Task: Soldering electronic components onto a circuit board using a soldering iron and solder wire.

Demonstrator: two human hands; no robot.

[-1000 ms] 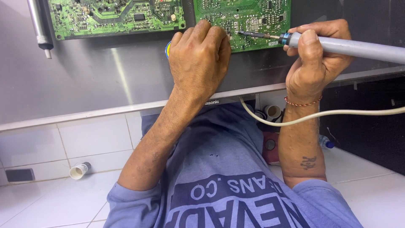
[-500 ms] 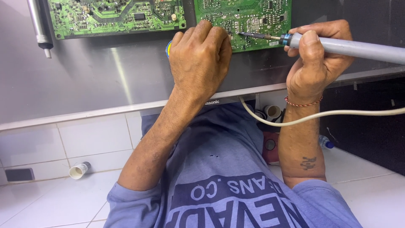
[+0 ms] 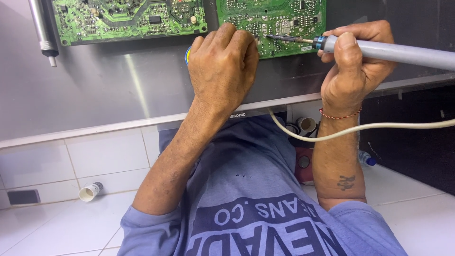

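Two hands on it: right hand [image 3: 353,64] clamped around the grey soldering iron [image 3: 379,50], tip touching the right-hand green circuit board [image 3: 284,23], left hand [image 3: 222,61] curled (contents hidden) bracing alongside — steady, brief contact looks best.

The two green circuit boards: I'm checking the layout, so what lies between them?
In the head view, only a narrow strip of bare grey metal panel separates the left circuit board from the right circuit board.
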